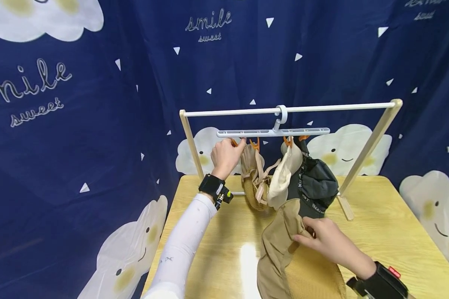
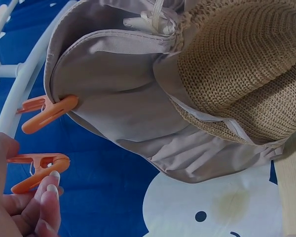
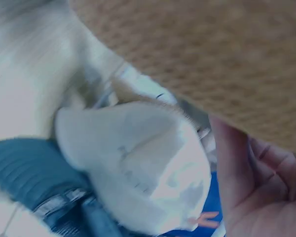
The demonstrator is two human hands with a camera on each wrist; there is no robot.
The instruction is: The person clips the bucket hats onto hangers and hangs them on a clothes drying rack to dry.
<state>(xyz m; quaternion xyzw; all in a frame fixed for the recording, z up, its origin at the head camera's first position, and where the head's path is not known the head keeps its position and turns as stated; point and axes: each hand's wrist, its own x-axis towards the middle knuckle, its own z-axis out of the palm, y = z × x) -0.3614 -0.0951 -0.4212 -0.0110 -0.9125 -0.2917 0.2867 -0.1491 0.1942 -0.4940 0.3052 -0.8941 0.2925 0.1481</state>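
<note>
My left hand (image 1: 226,155) is up at the left end of the white hanger (image 1: 232,133), where its thumb and fingers pinch an orange clip (image 2: 41,170). Nothing is visible in that clip. Beside it, a second orange clip (image 2: 52,114) grips the brim of a pinkish-beige hat (image 2: 123,94) with a woven crown. Low over the table, my right hand (image 1: 327,238) holds a tan hat (image 1: 277,253) by its fabric edge; this hat has a woven yellowish-brown part. In the blurred right wrist view, that woven part covers some of the fingers.
A rack with a white rail (image 1: 333,108) and wooden legs stands on the wooden table (image 1: 213,253). Also hanging from the hanger are a cream hat (image 1: 282,178) and a black hat (image 1: 318,182) with lettering. A dark blue curtain (image 1: 108,166) surrounds the table.
</note>
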